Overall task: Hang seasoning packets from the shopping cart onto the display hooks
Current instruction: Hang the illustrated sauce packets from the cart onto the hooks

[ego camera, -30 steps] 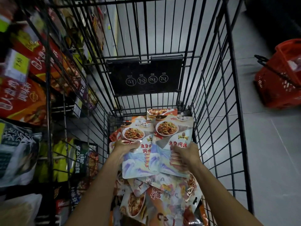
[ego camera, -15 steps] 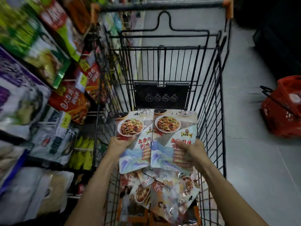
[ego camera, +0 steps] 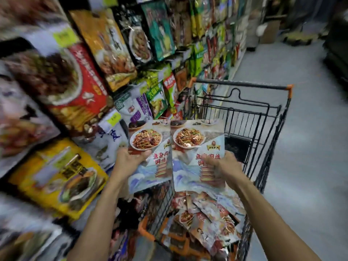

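The left hand (ego camera: 130,161) is gripping the left packet (ego camera: 148,140), the right hand (ego camera: 221,166) the right packet (ego camera: 194,140), both upright, presumably ready for hooking.

Pale grey floor (ego camera: 305,147), long stocked shelving (ego camera: 207,34) down the left, dark fixture (ego camera: 337,59) far right

Black wire shopping cart (ego camera: 244,84) on grey floor (ego camera: 301,166), a heap of seasoning packets (ego camera: 209,210) inside
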`<state>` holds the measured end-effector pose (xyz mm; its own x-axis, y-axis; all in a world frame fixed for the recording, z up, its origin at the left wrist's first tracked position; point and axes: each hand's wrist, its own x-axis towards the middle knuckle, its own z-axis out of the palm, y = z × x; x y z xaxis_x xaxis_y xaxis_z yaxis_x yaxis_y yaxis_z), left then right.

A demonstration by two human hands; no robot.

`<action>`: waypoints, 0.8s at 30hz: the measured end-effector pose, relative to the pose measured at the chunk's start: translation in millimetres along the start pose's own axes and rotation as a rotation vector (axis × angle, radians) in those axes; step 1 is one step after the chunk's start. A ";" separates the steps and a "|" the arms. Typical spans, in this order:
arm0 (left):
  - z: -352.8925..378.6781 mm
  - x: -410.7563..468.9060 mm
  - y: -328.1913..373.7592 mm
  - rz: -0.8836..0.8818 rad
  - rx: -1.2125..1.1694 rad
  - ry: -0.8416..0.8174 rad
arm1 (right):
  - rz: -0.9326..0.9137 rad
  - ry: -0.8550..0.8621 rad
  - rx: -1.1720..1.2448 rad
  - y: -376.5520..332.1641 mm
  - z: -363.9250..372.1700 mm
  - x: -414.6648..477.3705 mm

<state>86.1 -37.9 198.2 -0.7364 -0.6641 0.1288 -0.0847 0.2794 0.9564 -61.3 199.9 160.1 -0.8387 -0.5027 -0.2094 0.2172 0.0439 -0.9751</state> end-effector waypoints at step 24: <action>-327.9 -389.2 147.3 0.103 0.031 0.994 | -0.282 -0.999 0.049 -115.9 313.0 -245.7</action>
<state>580.4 34.3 374.9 0.1539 -0.9100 0.3851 -0.0804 0.3769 0.9228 275.9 48.1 347.3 -0.0712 -0.9766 0.2030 0.1159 -0.2103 -0.9708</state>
